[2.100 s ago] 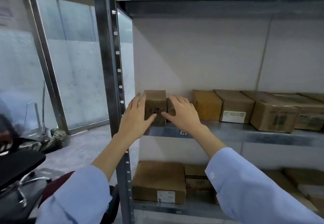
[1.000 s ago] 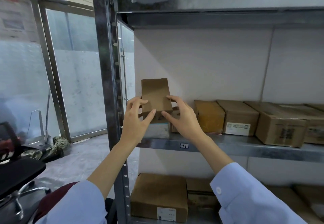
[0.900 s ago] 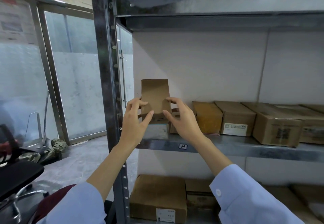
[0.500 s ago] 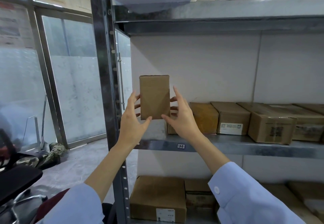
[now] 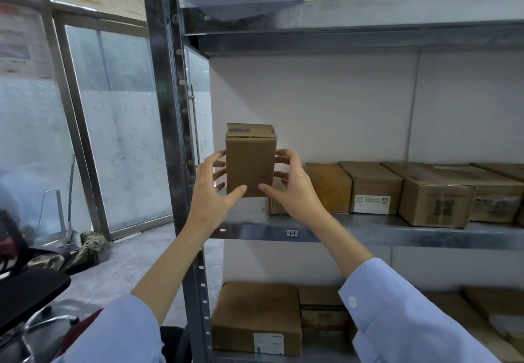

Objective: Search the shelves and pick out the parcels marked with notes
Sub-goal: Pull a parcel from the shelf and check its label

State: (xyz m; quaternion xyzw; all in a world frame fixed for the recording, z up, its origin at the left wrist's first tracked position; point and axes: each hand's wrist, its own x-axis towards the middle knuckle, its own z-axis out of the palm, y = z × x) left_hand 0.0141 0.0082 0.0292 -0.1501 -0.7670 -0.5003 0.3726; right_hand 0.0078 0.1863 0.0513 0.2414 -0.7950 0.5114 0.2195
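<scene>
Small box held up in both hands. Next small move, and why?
Probably tip the small box top-first toward the camera. Left hand and right hand hold it upright by its sides above the middle shelf; the facing side is plain cardboard, while a bluish mark on the top flap sits at too shallow an angle to tell whether it is a note.
</scene>
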